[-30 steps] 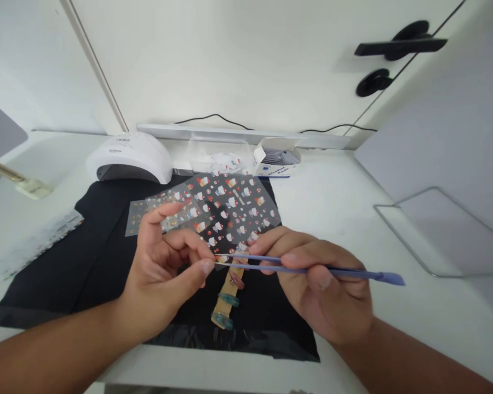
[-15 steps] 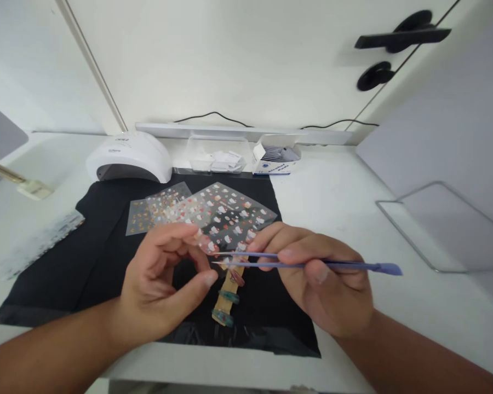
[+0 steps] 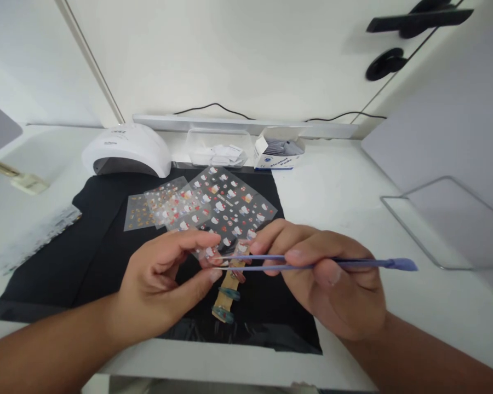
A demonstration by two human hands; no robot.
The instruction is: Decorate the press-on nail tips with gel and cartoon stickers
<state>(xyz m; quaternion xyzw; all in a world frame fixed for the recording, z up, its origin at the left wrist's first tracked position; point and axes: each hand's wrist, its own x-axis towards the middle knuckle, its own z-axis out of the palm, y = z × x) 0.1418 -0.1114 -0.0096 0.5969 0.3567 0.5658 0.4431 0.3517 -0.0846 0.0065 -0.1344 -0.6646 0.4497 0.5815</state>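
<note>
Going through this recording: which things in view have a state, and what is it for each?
Tweezers: held in the right hand, tips apart
Left hand: curled beside the tweezer tips, contact unclear
Pad box: open, packets inside
Clear tray: open, white slips inside
Lamp: looks unlit
Sticker sheets: overlapping
Black mat: spread out
Wooden strip: bearing coloured pieces

From here I can't tell whether the tips of the purple tweezers touch the left hand, which hides part of the sticker sheet. The tweezers cross over the yellowish stick. Toward the back edge of the bench, the white lamp bears lettering too small to read; near the left edge, a sparkly strip blurs.
</note>
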